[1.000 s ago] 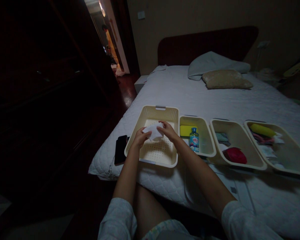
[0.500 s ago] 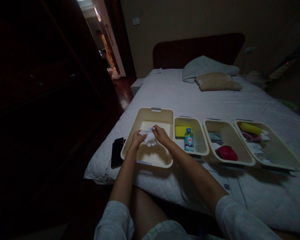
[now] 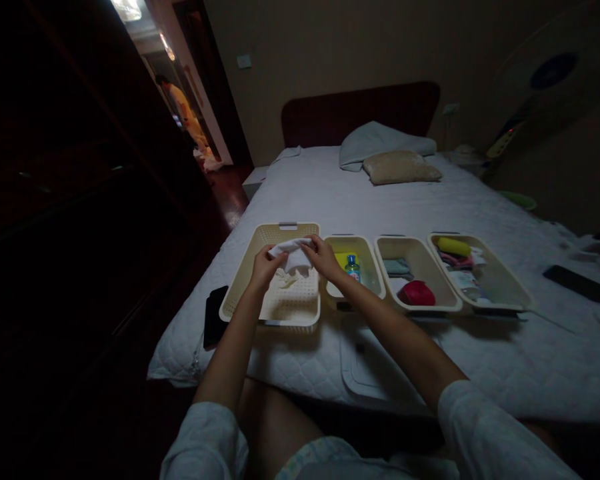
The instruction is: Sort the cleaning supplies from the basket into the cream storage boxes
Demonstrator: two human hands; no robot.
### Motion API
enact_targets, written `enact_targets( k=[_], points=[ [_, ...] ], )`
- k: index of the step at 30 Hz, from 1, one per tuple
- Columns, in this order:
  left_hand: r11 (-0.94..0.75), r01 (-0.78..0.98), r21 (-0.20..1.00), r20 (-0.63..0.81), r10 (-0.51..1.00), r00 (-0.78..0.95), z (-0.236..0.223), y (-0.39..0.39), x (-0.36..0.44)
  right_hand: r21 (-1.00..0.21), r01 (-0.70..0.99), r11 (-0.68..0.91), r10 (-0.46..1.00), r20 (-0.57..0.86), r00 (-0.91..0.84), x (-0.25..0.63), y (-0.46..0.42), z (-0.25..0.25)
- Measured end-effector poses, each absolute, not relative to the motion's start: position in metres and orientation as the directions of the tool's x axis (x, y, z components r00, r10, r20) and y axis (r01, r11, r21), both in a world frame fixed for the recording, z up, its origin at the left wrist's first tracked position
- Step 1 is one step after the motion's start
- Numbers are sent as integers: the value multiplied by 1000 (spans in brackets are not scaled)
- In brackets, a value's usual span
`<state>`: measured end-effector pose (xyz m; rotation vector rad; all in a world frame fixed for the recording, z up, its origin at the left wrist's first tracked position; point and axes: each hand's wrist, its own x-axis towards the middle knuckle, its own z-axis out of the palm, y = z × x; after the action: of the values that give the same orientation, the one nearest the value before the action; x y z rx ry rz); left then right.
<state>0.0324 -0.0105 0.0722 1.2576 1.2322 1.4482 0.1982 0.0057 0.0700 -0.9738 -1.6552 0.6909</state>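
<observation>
Both my hands hold a small white cloth [image 3: 296,256] above a cream perforated basket [image 3: 283,308]. My left hand [image 3: 263,268] pinches its left end, and my right hand [image 3: 324,257] grips the upper right corner. Between them the cloth hangs spread, with a pale ruffled piece [image 3: 289,277] just below it; whether that belongs to the cloth I cannot tell. Close to my right hand stands a cream bin [image 3: 373,270] with a blue-capped bottle [image 3: 352,267] and something yellow [image 3: 341,260] inside, partly hidden by my forearm.
Further right, one bin [image 3: 441,280] holds grey-green cloth and a red item [image 3: 417,293]; another [image 3: 510,283] holds a yellow roll and mixed items. A black phone [image 3: 577,283] lies right, a dark flat object [image 3: 215,319] left. A white lid-like panel [image 3: 375,363] lies in front. Someone [image 3: 183,110] stands beyond the doorway.
My hands have raised the white cloth a little and spread it wider. The view has turned rightward, so the phone and the fan at the right now show.
</observation>
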Motion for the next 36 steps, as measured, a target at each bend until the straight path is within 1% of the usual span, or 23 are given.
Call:
enact_targets(
  k=[3,5,10,12,15,18,20,24,25,27,29,32,36],
  points=[
    [-176,-19,984,173,980,-101,83,-6,61,-835,283,472,877,477,-58,229,5,73],
    [-155,-37,987,152,986,-63,84,-4,81,-850,278,447,890,455,-37,253,4,70],
    [-22,-47,999,26,996,88,75,-2,129,-886,291,361,926,376,-4,314,-1,57],
    [-5,-15,1000,7,992,127,68,0,144,-897,312,312,943,332,9,332,-3,51],
    [-48,68,997,36,985,167,58,5,157,-911,332,246,965,262,4,348,-7,42],
    [-144,245,959,108,982,154,47,11,163,-886,404,229,970,242,-18,350,-10,34],
    [-194,381,904,148,978,147,40,15,165,-838,501,217,973,230,-36,347,-9,30],
    [-253,570,781,185,967,175,32,16,171,-702,690,177,982,177,-72,336,-6,22],
    [-271,637,722,193,962,191,31,15,173,-673,719,173,983,166,-80,334,-5,19],
    [-303,767,565,190,953,237,31,13,177,-609,777,156,987,132,-94,331,-2,15],
    [-318,840,440,162,948,274,31,11,181,-548,826,133,991,85,-103,329,2,11],
    [-319,889,328,88,948,307,33,11,186,-490,865,110,994,36,-106,325,9,7],
    [-364,926,99,-71,926,371,34,18,193,-430,898,95,995,1,-105,318,18,4]
  ],
)
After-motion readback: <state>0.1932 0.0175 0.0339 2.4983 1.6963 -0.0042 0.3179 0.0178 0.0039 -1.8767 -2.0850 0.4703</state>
